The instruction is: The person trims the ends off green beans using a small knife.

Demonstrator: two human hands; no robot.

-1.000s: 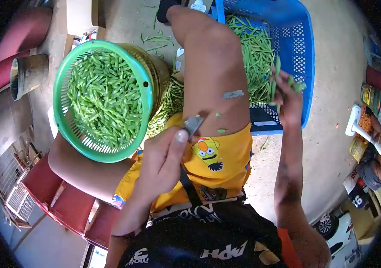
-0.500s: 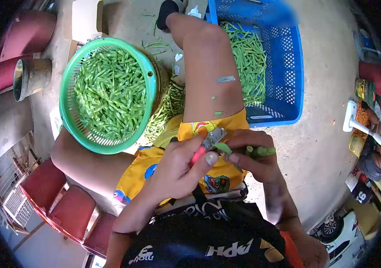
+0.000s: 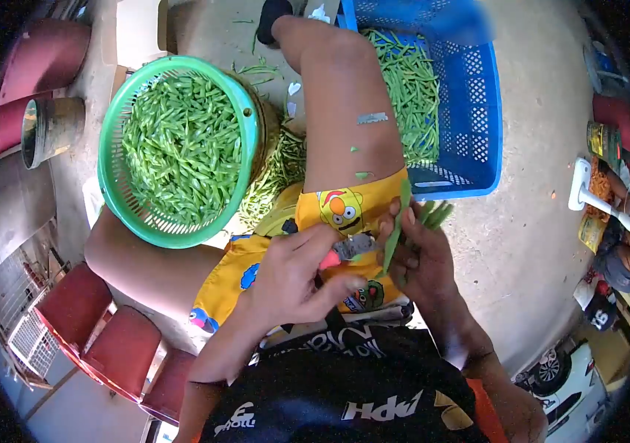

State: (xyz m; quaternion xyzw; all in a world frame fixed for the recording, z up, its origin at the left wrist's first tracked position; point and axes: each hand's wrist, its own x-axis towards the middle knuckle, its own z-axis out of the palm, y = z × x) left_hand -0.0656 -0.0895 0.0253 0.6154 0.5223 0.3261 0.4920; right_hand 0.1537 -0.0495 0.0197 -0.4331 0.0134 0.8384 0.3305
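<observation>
My left hand (image 3: 289, 273) is closed around a short pink-handled blade (image 3: 355, 246), its grey metal head pointing to the right. Close beside it, my right hand (image 3: 426, 255) grips several green beans (image 3: 437, 214). One long flat bean (image 3: 396, 232) stands up between the fingers and thumb, near the blade but apart from it. Both hands are over my lap, above the yellow shorts (image 3: 256, 255). Bits of green bean (image 3: 364, 175) lie on my thigh.
A green basket (image 3: 108, 177) at left holds a heap of cut bean pieces (image 3: 182, 151). Whole beans (image 3: 411, 96) lie in the blue crate (image 3: 470, 177) at right. Trimmings (image 3: 282, 166) lie beside the basket. Red chairs (image 3: 119, 351) stand at lower left; a person (image 3: 618, 255) sits far right.
The blade has drawn back from the bean, and my left thumb has lifted off. My right hand has turned, bringing a long bean upright; its other beans now point up and right.
</observation>
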